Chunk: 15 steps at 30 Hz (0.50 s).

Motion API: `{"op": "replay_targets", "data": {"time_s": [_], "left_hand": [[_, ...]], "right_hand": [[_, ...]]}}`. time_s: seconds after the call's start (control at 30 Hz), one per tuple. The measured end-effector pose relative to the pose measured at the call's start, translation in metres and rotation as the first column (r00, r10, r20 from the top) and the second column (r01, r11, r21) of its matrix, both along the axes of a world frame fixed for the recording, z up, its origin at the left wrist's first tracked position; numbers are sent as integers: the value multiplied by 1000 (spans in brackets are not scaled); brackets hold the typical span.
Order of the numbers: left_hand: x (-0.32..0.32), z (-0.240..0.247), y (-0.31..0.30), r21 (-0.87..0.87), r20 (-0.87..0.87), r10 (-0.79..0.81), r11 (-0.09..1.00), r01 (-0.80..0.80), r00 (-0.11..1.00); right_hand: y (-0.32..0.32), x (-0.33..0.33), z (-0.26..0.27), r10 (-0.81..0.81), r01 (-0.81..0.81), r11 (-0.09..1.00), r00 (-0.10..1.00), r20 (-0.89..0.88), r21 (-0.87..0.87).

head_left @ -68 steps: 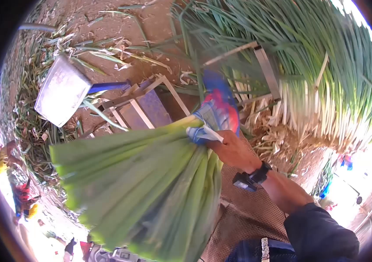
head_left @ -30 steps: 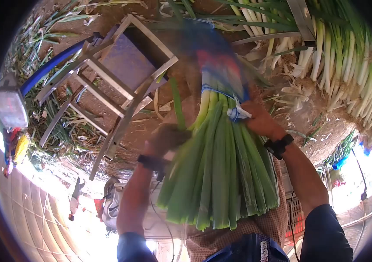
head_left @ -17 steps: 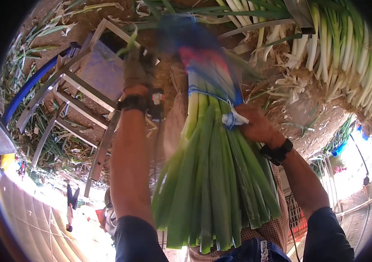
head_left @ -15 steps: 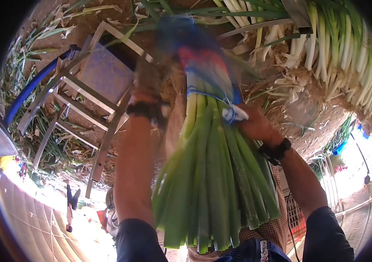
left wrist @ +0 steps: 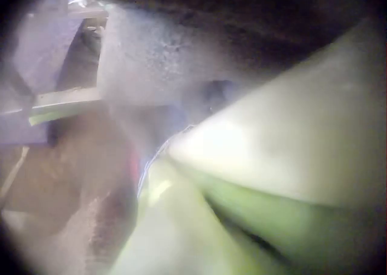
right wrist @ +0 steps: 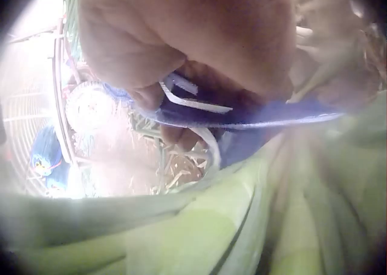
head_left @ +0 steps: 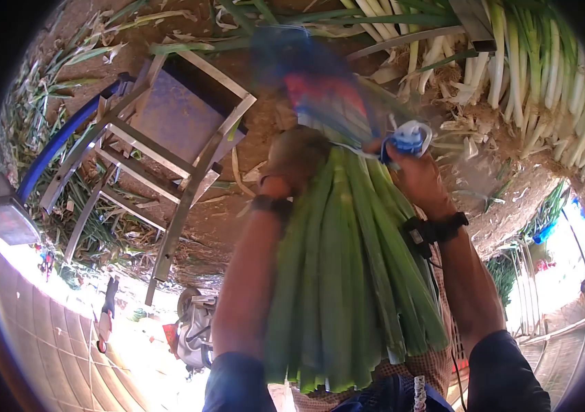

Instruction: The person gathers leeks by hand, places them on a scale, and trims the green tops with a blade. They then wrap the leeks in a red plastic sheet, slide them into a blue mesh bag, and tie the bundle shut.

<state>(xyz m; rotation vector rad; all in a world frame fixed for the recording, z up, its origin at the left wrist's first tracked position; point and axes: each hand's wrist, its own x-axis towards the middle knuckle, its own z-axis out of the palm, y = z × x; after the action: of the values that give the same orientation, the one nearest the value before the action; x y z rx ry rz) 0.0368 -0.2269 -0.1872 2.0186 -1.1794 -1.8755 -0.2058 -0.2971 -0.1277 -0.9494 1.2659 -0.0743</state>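
Observation:
A bundle of thick green leaves (head_left: 333, 275) hangs in front of the body, its upper part inside a blue and red wrapper (head_left: 330, 93). The left hand (head_left: 297, 159), dark and blurred, lies against the left side of the bundle's neck; its fingers cannot be made out. In the left wrist view, a greyish hand surface (left wrist: 151, 51) is above the pale stalks (left wrist: 242, 142). The right hand (head_left: 419, 180) pinches a blue and white twisted coil (head_left: 410, 139) at the neck's right side. The right wrist view shows its curled fingers (right wrist: 199, 33) on a blue band (right wrist: 254, 121).
A metal-framed stool (head_left: 145, 144) lies tipped on the ground at the left, by a blue-handled tool with a pale head (head_left: 14, 216). Long green onions (head_left: 539, 75) are piled at the upper right. Leaf scraps cover the ground at the left, and a person (head_left: 107, 316) is far off.
The left hand has come from above the stool to the bundle's neck. The right hand has risen slightly rightward, and the white end it held now shows as a coil.

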Motion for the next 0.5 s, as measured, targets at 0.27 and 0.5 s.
{"op": "replay_targets", "data": {"time_s": [0.27, 0.5], "left_hand": [[30, 37, 69, 22, -28, 269, 963, -268, 963], [24, 95, 82, 505, -162, 871, 478, -719, 465]], "right_hand": [[21, -30, -22, -26, 32, 990, 999, -41, 140], [39, -40, -44, 401, -437, 893, 879, -258, -103]]}}
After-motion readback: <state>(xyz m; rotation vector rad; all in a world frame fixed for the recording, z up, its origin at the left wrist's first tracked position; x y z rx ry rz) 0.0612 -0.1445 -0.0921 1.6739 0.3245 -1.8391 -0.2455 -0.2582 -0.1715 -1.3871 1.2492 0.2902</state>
